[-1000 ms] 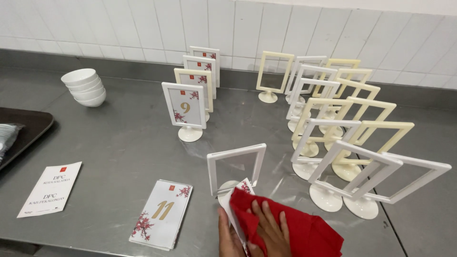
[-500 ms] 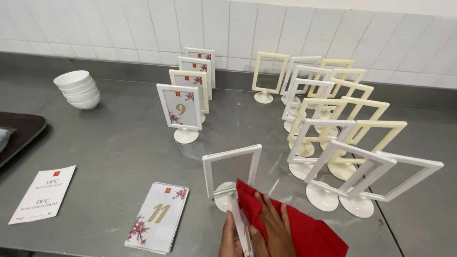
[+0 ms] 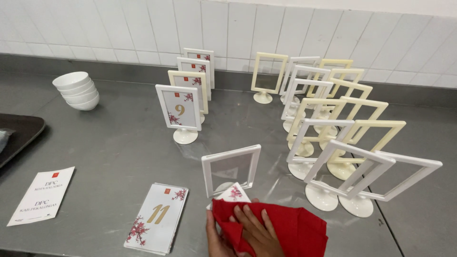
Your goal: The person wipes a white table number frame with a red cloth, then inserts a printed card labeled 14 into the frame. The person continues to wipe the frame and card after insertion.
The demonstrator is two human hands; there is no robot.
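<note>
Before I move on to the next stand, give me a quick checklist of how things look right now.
1. Red cloth under the hand: ok.
2. Card with blossom print beneath the cloth, partly covered: ok.
3. Empty white frame stand upright just behind the cloth: ok.
4. Loose numbered cards flat on the steel counter: ok.
5. Group of empty stands upright: not ok, the nearest ones lean.
6. Which hand is on the cloth: cannot tell.

Bare hand point(image 3: 257, 233), no visible sleeve
</note>
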